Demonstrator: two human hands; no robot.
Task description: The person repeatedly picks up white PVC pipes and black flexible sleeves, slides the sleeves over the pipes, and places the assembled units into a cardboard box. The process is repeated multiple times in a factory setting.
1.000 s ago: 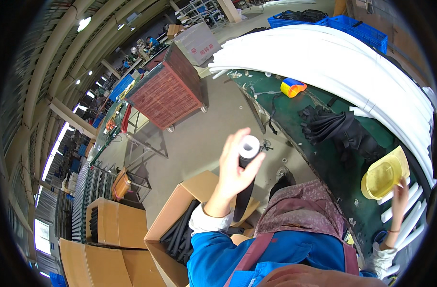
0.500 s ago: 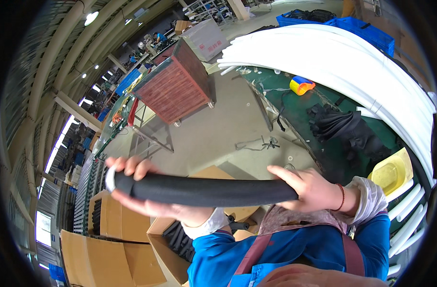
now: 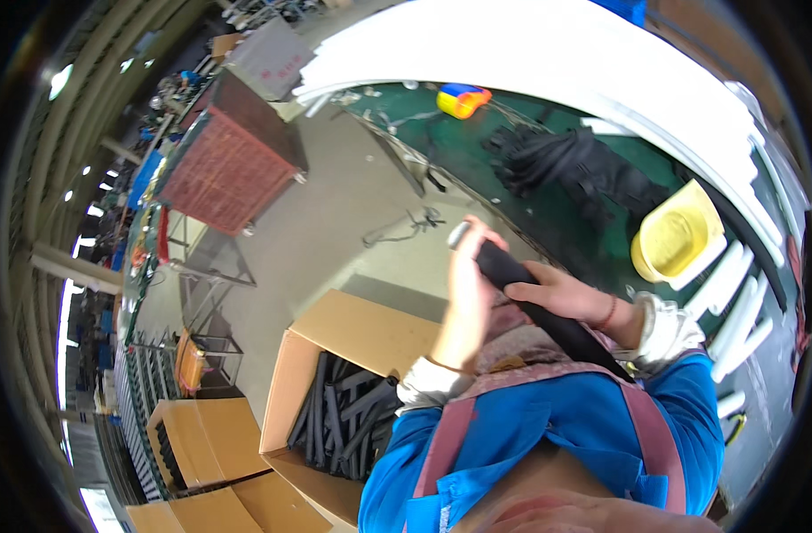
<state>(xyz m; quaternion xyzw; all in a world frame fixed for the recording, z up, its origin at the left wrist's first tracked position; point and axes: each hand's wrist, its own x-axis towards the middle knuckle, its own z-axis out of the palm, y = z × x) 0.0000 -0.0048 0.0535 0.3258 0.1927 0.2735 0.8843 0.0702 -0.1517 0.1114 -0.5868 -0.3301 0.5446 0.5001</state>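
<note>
The person is holding a long black foam tube [image 3: 534, 298] in front of their chest, angled so that its pale open end is pointing up and away toward the green workbench [image 3: 441, 133]. The left hand [image 3: 468, 298] is wrapping around the tube near that upper end, blurred, with the fingers curling over it. The right hand [image 3: 570, 298] is gripping the tube lower down, fingers closing over the black foam, a thin red band showing at the wrist. The lower end of the tube is running down past the right forearm toward the blue jacket.

Below the left elbow an open cardboard box [image 3: 321, 391] is sitting on the floor, holding more black tubes [image 3: 348, 409] lying loosely together. On the workbench a yellow hard hat [image 3: 677, 235] is resting near a heap of black material [image 3: 574, 169], and a small yellow and blue object [image 3: 462, 99] is lying farther along. A reddish wire cage [image 3: 233, 155] is standing across the floor.
</note>
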